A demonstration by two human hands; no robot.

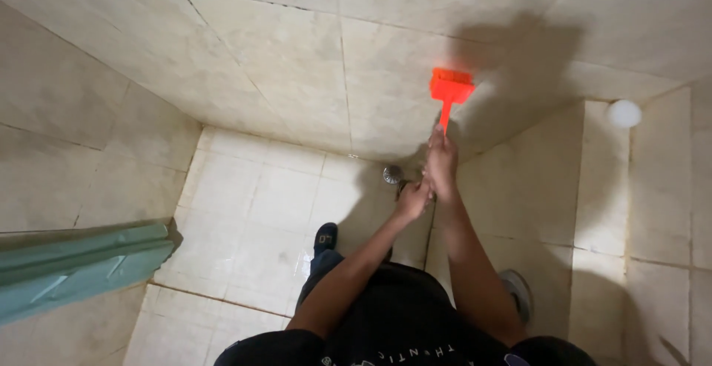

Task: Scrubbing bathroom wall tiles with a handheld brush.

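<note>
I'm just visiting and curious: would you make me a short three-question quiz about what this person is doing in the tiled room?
1. True or false: both hands grip the orange brush by its handle.
2. Which surface does the brush head press against? A. the floor B. the tiled wall C. the green door edge
3. Name the small metal thing set in the floor near the wall, just left of the left hand.

Key
1. True: the right hand is higher on the handle, the left hand below it.
2. B
3. A round floor drain.
</note>
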